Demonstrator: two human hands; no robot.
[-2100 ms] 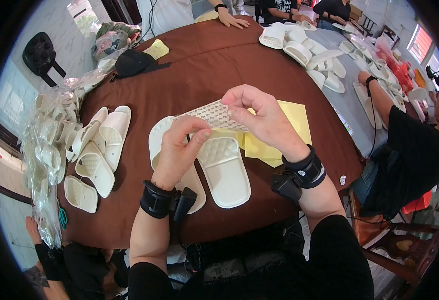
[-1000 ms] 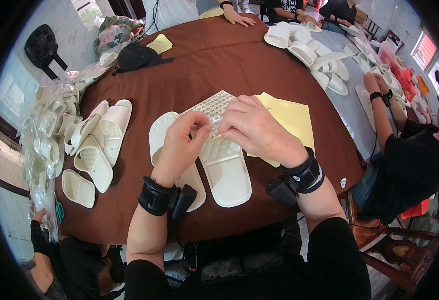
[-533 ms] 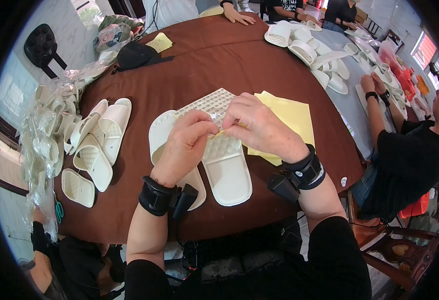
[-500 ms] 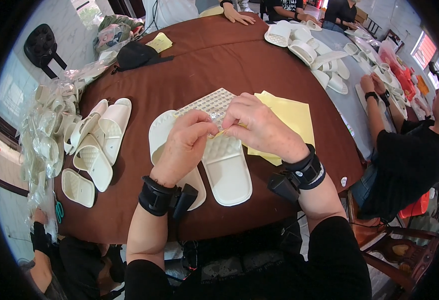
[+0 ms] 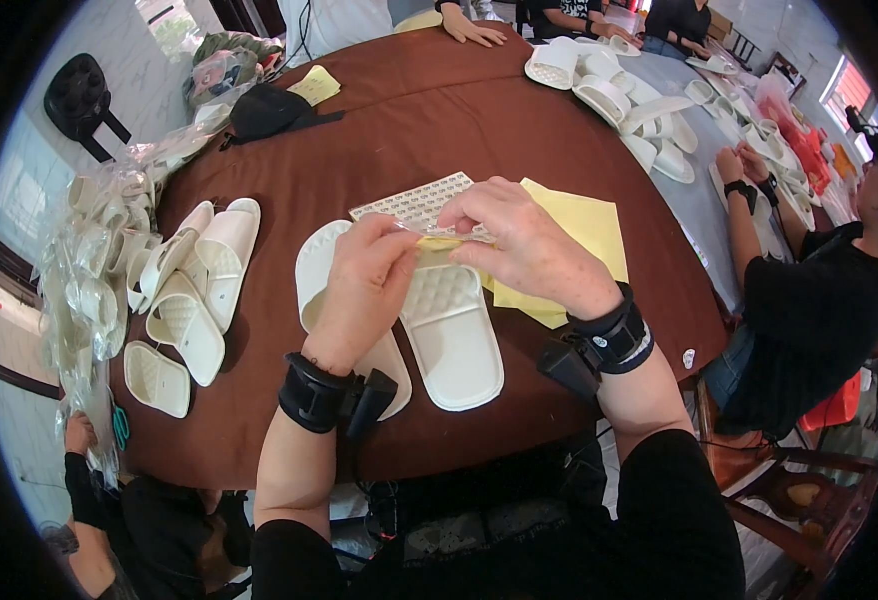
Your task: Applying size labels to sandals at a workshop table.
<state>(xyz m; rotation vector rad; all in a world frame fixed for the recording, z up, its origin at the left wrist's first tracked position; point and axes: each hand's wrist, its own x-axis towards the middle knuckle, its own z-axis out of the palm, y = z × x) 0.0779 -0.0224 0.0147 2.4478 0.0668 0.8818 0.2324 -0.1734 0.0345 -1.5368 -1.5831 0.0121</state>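
My left hand (image 5: pixel 367 280) pinches the near left edge of a pale sheet of small labels (image 5: pixel 414 205), printed in rows. My right hand (image 5: pixel 539 250) grips the same near edge between thumb and fingers. Between the two hands the edge is folded up, showing a clear, shiny film and a strip of yellow. Below my hands lies a cream slipper (image 5: pixel 454 345), its toe end partly covered by them. A second cream slipper (image 5: pixel 321 265) lies to its left, largely behind my left hand and wrist. Yellow paper sheets (image 5: pixel 584 230) rest beside my right hand.
Several cream slippers (image 5: pixel 184 315) are piled on the brown tablecloth (image 5: pixel 259 400) at left, near bagged slippers (image 5: pixel 89 260) and teal scissors (image 5: pixel 121 427). A black cap (image 5: pixel 269 110) sits farther back. More slippers (image 5: pixel 649 110) crowd a grey table at right, where a person (image 5: pixel 814 290) works.
My hands have moved a little apart, and the fingers of my right hand have shifted along the edge. More film and yellow strip shows between them; the sheet's far end tilts lower.
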